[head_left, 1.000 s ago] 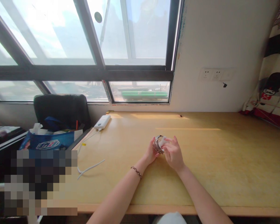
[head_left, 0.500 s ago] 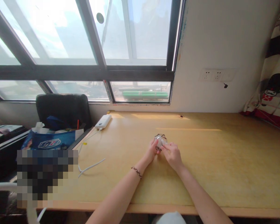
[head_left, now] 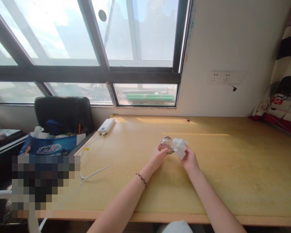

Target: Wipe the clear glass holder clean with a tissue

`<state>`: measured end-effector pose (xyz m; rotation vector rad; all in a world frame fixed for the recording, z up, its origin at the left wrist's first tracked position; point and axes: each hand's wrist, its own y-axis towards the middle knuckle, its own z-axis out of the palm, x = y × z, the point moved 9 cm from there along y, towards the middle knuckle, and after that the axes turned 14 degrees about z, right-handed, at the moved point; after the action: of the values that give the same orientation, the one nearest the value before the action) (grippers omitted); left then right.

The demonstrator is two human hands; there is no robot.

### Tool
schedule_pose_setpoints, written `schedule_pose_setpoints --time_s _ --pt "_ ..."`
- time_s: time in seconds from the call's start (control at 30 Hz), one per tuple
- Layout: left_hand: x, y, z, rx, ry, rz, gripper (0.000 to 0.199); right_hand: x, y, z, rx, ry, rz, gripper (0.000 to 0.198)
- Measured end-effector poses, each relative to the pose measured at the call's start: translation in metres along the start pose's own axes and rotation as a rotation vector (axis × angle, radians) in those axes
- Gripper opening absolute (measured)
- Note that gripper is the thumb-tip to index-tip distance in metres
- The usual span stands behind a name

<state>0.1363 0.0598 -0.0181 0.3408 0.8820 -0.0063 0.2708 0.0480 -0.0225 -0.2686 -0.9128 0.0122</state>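
My left hand (head_left: 158, 158) is closed round a small rounded, see-through object (head_left: 167, 145) with dark and brownish markings; it looks like glass or plastic, but I cannot make out its kind. A crumpled white tissue (head_left: 179, 148) is in the fingers of my right hand (head_left: 191, 160). The tissue sits just right of the rounded object, and its left edge meets or overlaps that object's side. Both hands are over the middle of the wooden table (head_left: 232, 174), and a braided bracelet (head_left: 141, 179) circles my left wrist.
At the table's left edge lies a white power bank (head_left: 106, 126) with a white cable (head_left: 94, 174) trailing toward me. A blue bag (head_left: 50, 145) stands left of the table, before a black chair (head_left: 63, 111). Windows and a wall socket (head_left: 225, 77) are behind.
My right hand has moved right, away from the rounded object, with the white tissue now showing wide and loose in its fingers. The left hand keeps its hold nearly in place.
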Motion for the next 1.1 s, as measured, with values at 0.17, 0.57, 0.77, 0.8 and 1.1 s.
schedule_pose_setpoints --time_s 0.17,0.57,0.77,0.8,1.1 --pt "0.012 -0.002 0.002 0.063 -0.275 -0.169 0.043 -0.004 0.009 -0.039 -0.3 -0.007 -0.027 0.019" --pt "0.008 -0.003 0.006 0.003 -0.19 -0.14 0.045 0.034 -0.037 0.023 -0.233 -0.768 -0.482 0.031" --pt "0.005 -0.001 0.004 -0.034 -0.016 -0.02 0.032 0.026 -0.067 0.072 0.103 -0.958 -0.577 0.016" --pt "0.003 -0.002 0.007 -0.014 0.021 -0.016 0.032 0.025 -0.066 0.071 0.103 -0.936 -0.556 0.015" --pt "-0.057 -0.007 0.024 -0.003 0.44 0.332 0.039 0.013 -0.048 0.057 0.111 -0.702 -0.358 0.015"
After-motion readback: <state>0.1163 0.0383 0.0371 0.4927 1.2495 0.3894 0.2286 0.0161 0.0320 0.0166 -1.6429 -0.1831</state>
